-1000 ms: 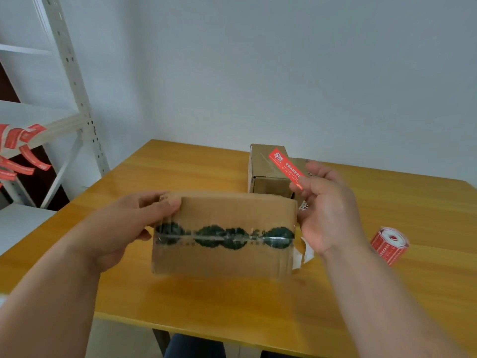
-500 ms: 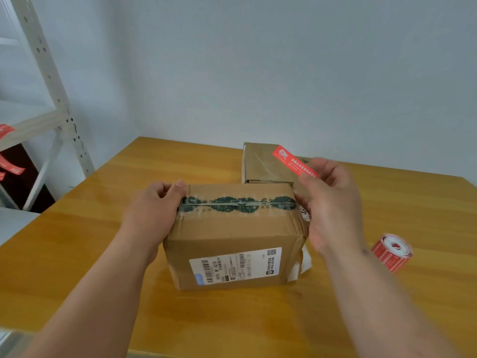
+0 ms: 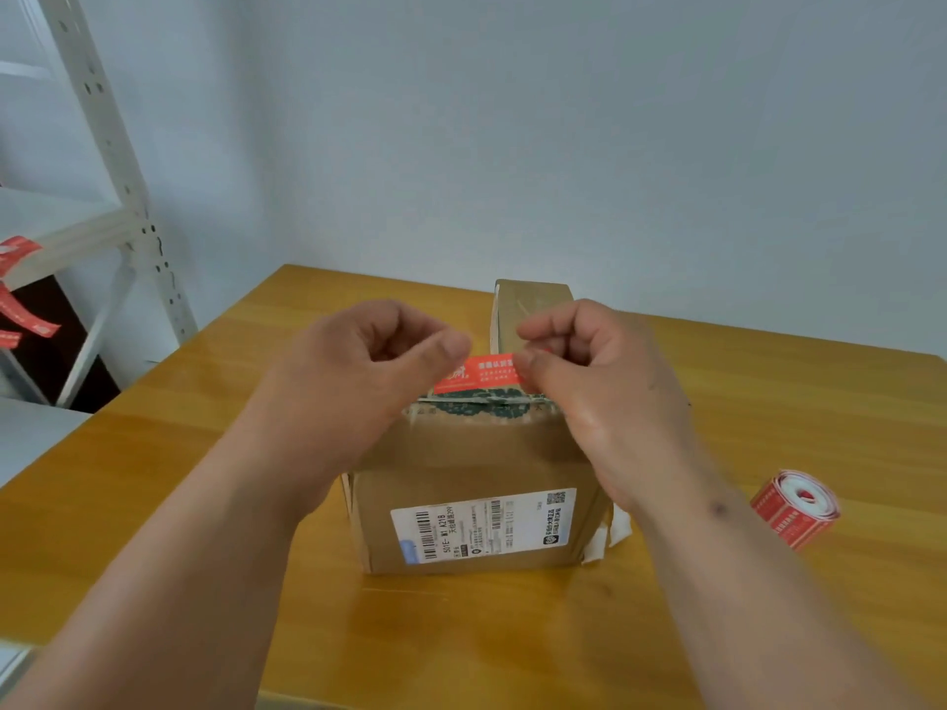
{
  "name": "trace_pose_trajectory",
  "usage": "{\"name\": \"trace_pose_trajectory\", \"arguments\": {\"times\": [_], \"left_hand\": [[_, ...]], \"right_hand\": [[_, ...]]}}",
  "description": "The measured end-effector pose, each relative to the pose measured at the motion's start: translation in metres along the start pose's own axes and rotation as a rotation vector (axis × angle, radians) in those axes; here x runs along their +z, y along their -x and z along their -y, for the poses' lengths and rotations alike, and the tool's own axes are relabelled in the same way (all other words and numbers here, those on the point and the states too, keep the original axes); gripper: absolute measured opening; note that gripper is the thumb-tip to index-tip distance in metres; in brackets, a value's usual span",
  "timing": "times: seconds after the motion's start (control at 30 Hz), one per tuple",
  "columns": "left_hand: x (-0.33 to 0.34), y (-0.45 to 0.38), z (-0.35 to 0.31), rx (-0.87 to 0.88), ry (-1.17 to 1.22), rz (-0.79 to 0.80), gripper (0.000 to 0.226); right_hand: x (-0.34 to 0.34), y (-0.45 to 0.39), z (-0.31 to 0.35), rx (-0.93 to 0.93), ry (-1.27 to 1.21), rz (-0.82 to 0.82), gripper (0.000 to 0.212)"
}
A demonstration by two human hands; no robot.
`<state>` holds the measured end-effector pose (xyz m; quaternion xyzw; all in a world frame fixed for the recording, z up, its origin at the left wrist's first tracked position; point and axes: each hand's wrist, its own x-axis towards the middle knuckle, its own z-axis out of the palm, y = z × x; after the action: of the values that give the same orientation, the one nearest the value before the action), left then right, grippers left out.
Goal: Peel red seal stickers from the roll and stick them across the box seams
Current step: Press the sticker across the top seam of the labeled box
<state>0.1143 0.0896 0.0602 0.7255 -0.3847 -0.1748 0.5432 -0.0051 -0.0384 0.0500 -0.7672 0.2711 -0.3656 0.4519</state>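
A red seal sticker is held stretched between both hands just above the far top of the cardboard box, the left hand pinching its left end and the right hand pinching its right end, over the taped seam. If it is laid along the seam rather than across it, or let sag so that it folds on itself, the seal could be wasted. The sticker roll lies on the table to the right. Half a second earlier the sticker was held by the right hand alone, while the box's left edge was steadied by the left hand.
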Motion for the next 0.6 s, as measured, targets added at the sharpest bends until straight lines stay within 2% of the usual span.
{"name": "trace_pose_trajectory", "arguments": {"times": [0.1,0.27,0.47,0.6], "left_hand": [[0.003,-0.002,0.003,0.01,0.014,0.003,0.005],[0.0,-0.002,0.004,0.033,-0.049,-0.076,0.01],[-0.007,-0.001,-0.002,0.09,-0.167,-0.116,0.011],[-0.015,-0.001,-0.003,0.093,-0.09,-0.11,0.009]], "right_hand": [[0.004,0.0,0.001,0.002,0.04,0.01,0.013],[0.003,0.001,0.002,-0.007,0.092,0.027,0.013],[0.002,0.002,0.006,-0.013,0.308,0.013,0.028],[-0.012,-0.001,0.004,0.065,0.118,-0.07,0.017]]}}
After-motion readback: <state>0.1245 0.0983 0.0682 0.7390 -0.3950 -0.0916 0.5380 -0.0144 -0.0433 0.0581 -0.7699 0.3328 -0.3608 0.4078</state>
